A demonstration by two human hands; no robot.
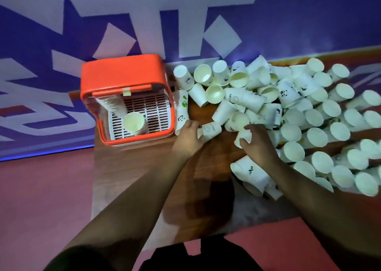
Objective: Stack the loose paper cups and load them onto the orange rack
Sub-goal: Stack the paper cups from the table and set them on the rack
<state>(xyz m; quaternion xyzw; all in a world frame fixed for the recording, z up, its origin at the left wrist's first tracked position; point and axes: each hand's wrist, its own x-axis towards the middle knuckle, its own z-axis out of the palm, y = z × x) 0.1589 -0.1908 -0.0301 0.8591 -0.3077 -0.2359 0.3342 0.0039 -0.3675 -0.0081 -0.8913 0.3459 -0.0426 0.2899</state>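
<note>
A big heap of loose white paper cups (288, 113) covers the right half of the wooden table (206, 177); some stand upside down, some lie on their sides. The orange rack (121, 74) stands at the table's left end with a white slotted floor. Inside it a stack of cups (134, 123) points its mouth at me, and another stack (112, 104) leans at the back left. My left hand (188, 135) grips a lying cup (210, 130) printed with a hexagon. My right hand (257, 140) is closed on a cup (242, 137) at the heap's near edge.
A row of cups with green and panda prints (181, 111) lies against the rack's right side. The floor is red carpet (41, 198) to the left and in front. A blue wall with large white letters (185, 23) rises behind the table.
</note>
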